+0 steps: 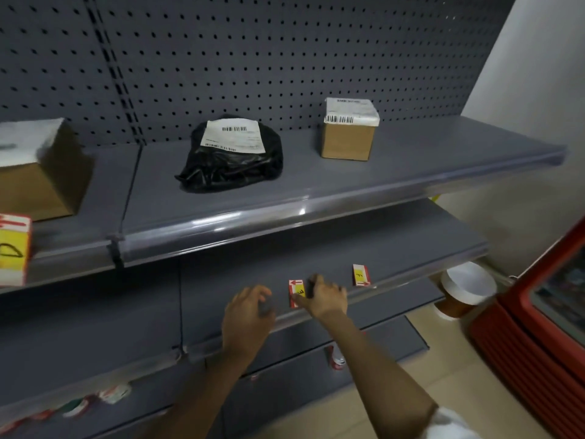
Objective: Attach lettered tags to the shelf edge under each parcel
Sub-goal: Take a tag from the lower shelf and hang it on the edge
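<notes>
We are seeing one tag done: the D tag (12,250) is hanging on the upper shelf edge (285,213) at 9 o'clock, under the left cardboard box (41,172). The black bag parcel (232,153) at 12 o'clock and the small box (349,129) at 1 o'clock are showing no tags beneath them, so we are judging two left. The E tag (297,293) and F tag (361,275) are lying on the lower shelf (411,242) at 5 o'clock. Our right hand (323,296) is curling over the E tag, touching it, grasp unclear. Our left hand (250,308) is loosely clenching around something dark; we cannot tell what.
</notes>
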Available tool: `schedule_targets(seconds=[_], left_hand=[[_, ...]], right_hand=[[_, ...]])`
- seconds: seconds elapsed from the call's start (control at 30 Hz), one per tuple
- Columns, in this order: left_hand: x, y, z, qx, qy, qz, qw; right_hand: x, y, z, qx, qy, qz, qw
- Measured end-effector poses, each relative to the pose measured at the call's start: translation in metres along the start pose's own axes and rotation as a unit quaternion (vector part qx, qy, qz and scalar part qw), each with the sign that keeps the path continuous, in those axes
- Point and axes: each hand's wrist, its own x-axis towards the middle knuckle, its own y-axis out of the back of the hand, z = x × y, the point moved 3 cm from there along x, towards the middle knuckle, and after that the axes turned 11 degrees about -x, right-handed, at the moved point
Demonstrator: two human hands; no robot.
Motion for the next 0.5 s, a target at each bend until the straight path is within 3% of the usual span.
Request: schedule_targets(seconds=[0.1, 0.23, 0.37, 0.5], left_hand=[[0.002, -0.009, -0.009, 0.005, -0.013, 0.007, 1.000], [-0.004, -0.007, 0.004, 0.019, -0.045, -0.016, 0.999], [-0.009, 0.005, 0.038, 0.070, -0.113, -0.057, 0.989], [-0.014, 0.026, 0.078, 0.064, -0.110, -0.041, 0.991]], right_hand=[[0.010, -0.011, -0.008, -0.006, -0.018, 0.037, 0.999], [0.000, -0.009, -0.010, 0.116, -0.026, 0.048, 0.992], [-0.030, 0.017, -0.004, 0.154, 0.003, 0.032, 0.987], [-0.067, 0.056, 0.010, 0.189, 0.052, 0.000, 0.981]])
